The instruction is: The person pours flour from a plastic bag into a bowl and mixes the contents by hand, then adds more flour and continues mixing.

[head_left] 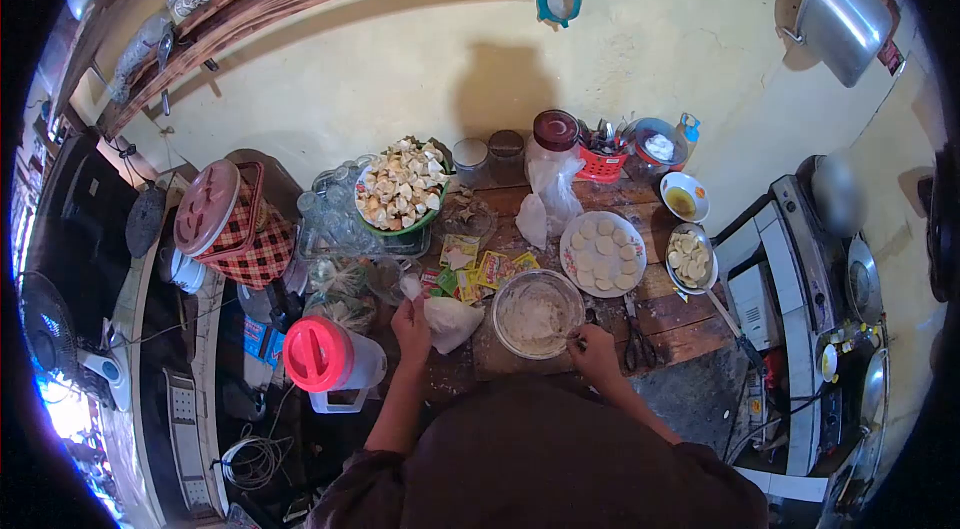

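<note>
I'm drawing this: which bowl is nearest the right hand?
The bowl of pale powder, its rim beside the right hand. All others, like the bowl of pale pieces, sit farther away.

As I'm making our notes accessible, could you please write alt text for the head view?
A person stands at a cluttered wooden table, right hand at the rim of a bowl of pale powdery mix, left hand beside a whitish plastic bag. Nearby are a plate of pale rounds, scissors and colourful packets.
</note>
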A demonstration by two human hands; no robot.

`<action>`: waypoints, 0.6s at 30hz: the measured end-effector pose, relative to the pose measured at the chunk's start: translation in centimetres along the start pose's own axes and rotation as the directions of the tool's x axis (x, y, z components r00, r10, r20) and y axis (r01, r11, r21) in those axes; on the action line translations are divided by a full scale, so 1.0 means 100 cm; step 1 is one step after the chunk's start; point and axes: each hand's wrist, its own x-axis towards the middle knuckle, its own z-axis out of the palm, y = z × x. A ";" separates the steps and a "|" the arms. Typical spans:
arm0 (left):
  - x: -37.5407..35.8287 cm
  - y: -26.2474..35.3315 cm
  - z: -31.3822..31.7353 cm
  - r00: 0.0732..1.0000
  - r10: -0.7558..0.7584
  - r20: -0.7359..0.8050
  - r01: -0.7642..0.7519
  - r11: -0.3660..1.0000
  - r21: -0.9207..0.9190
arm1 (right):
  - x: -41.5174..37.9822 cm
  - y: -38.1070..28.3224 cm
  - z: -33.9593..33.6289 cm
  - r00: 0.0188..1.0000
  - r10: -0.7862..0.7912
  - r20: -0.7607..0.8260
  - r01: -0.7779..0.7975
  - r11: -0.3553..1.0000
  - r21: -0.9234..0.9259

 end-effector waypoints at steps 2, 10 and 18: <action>0.001 0.015 0.006 0.999 0.039 -0.011 -0.039 0.998 0.049 | 0.000 -0.005 -0.004 1.000 0.004 0.022 -0.005 1.000 0.029; 0.031 -0.010 -0.011 0.982 0.111 -0.154 -0.071 0.967 0.247 | 0.000 -0.013 -0.006 0.999 0.024 -0.032 -0.025 0.999 -0.030; 0.012 0.038 -0.003 0.829 0.492 -0.266 -0.330 0.814 0.478 | 0.008 -0.013 -0.001 0.996 0.083 -0.032 -0.082 0.996 0.036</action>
